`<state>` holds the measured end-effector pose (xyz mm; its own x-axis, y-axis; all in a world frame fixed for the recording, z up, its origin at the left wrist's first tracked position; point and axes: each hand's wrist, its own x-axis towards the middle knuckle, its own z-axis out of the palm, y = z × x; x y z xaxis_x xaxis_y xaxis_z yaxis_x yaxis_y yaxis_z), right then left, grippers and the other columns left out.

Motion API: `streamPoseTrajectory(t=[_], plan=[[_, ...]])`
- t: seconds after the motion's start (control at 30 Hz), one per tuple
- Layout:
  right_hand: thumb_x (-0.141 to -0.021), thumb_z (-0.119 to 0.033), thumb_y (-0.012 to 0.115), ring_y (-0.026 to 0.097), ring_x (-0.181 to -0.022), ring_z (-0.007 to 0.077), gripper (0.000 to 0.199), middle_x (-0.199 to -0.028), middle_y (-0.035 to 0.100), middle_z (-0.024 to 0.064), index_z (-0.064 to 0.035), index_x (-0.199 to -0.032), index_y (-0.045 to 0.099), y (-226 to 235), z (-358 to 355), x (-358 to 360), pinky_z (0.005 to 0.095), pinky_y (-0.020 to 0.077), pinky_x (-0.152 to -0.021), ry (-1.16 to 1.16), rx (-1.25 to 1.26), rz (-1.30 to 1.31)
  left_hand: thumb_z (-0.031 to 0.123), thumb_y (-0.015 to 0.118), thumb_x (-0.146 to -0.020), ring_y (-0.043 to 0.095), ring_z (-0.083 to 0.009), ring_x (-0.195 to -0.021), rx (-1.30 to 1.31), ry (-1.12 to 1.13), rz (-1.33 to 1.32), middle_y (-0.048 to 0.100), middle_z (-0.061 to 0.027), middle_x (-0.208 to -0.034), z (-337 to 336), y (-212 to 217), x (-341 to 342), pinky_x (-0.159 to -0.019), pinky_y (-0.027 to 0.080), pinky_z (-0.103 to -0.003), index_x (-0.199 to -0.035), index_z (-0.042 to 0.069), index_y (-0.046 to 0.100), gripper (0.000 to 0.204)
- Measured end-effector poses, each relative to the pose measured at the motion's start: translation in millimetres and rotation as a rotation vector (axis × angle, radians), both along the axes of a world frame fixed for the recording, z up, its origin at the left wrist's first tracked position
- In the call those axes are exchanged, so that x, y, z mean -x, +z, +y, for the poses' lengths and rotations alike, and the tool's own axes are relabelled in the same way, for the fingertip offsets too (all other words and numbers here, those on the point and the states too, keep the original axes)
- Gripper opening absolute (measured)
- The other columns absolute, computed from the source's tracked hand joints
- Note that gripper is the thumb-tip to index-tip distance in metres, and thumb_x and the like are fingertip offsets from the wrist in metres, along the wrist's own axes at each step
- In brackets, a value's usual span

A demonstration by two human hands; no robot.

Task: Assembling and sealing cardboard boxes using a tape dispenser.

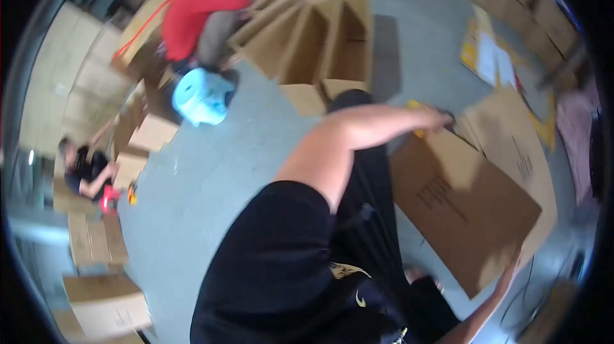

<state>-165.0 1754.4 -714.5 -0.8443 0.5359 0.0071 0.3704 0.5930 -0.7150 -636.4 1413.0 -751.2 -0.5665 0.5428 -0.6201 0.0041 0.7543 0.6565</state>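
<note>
On my right, a flattish brown cardboard box (464, 206) with dark print is tilted, one corner pointing down towards my legs. My left hand (432, 119) reaches across to its far edge, closed round a blurred yellow-and-black tool (417, 109) whose exact kind I cannot make out. At the near right edge, my right hand (511, 267) grips the box, its fingers partly hidden by the cardboard. A large cardboard flap or sheet (515, 146) extends behind the box on the far right side.
Several open long cartons (348, 46) stand ahead. Beside a light blue plastic bag (201, 96), a person in a red top (198, 21) crouches. Another person in black (89, 168) sits at the left among boxes (109, 305). Yellow-edged sheets (489, 56) lie on the grey floor (211, 171).
</note>
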Motion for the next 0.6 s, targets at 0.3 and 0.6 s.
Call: streamPoseTrajectory(t=[0.3, 0.6], plan=[[-0.088, -0.023, 0.053, 0.030, -0.132, 0.0282, 0.039, -0.142, 0.033, 0.0103, -0.0117, -0.126, 0.051, 108, -173, 45, 0.0442, 0.0240, -0.107, 0.169, -0.325, 0.098, 0.031, 0.075, -0.068, 0.053, -0.0298, -0.110, 0.005, -0.737, 0.699, 0.059, -0.0113, -0.114, -19, 75, -19, -0.093, 0.040, -0.042, -0.137, 0.016, 0.031, 0.083], [-0.087, -0.018, 0.049, 0.029, -0.132, 0.0316, 0.039, -0.130, 0.048, 0.0102, -0.0093, -0.125, 0.051, 132, -222, 58, 0.0488, 0.0204, -0.108, 0.237, -0.439, 0.199, 0.031, 0.076, -0.065, 0.053, -0.0308, -0.107, 0.099, -0.982, 0.806, 0.058, -0.0121, -0.114, 40, 100, -32, -0.088, 0.043, -0.042, -0.125, 0.013, 0.042, 0.072]])
